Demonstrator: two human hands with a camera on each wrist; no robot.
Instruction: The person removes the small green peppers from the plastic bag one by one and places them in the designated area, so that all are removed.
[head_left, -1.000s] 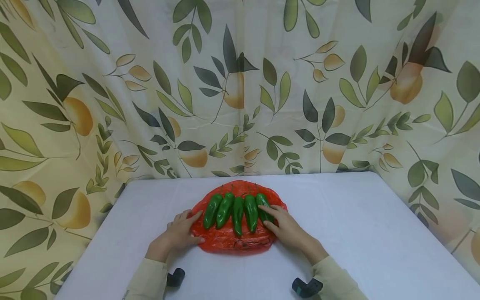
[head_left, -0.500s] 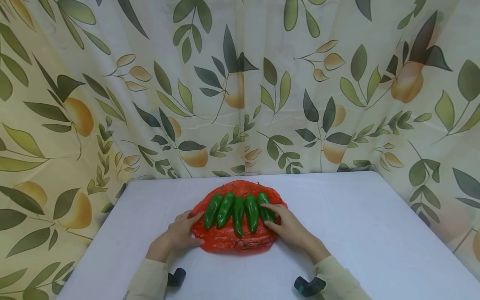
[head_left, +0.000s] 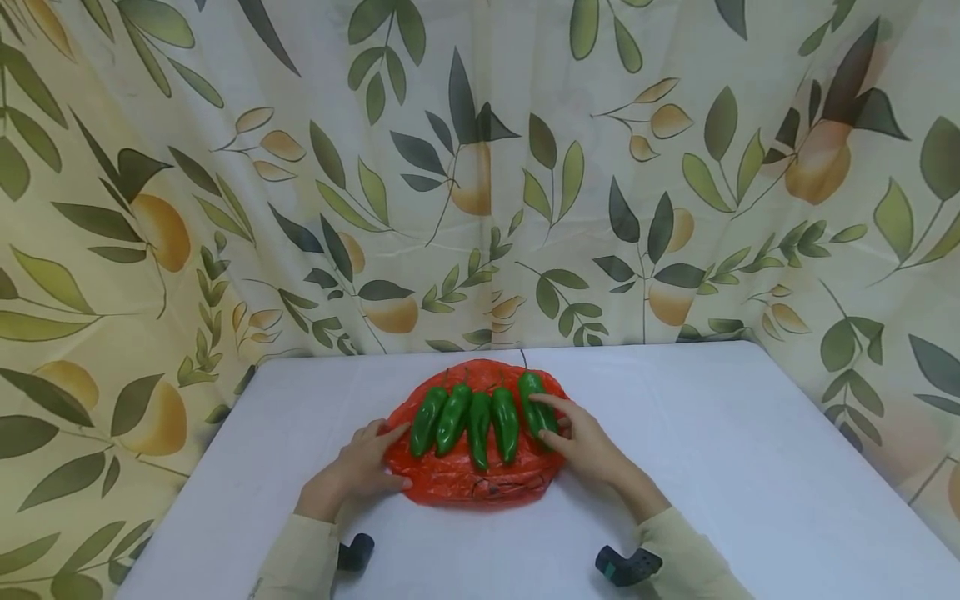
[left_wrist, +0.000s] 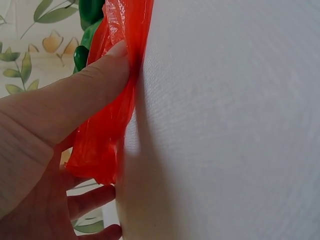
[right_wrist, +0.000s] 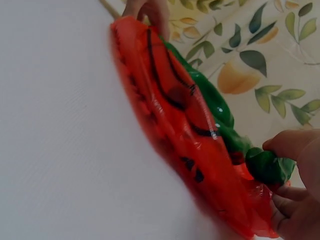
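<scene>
Several glossy green chili peppers [head_left: 453, 419] lie side by side on a flattened red plastic bag [head_left: 442, 487] in the head view. My right hand [head_left: 588, 442] pinches the rightmost green chili pepper [head_left: 532, 387] between thumb and fingers. In the right wrist view the blunt tip of that green chili pepper [right_wrist: 264, 165] shows between them. At the bag's left edge rests my left hand [head_left: 360, 467], thumb and fingers spread. The left wrist view has the thumb [left_wrist: 95, 82] laid straight against the red bag [left_wrist: 107, 130], with the fingers partly behind it.
A white table [head_left: 675, 467] carries the bag, with a leaf-and-fruit patterned curtain [head_left: 420, 208] behind it. Dark wrist-worn devices sit by both sleeves, such as the black one [head_left: 628, 567] at the right. Black string or marking [right_wrist: 170, 95] shows on the bag.
My right hand has shifted slightly right and up with the rightmost chili pepper, widening the gap to its neighbour. The left hand and the other peppers stay where they were.
</scene>
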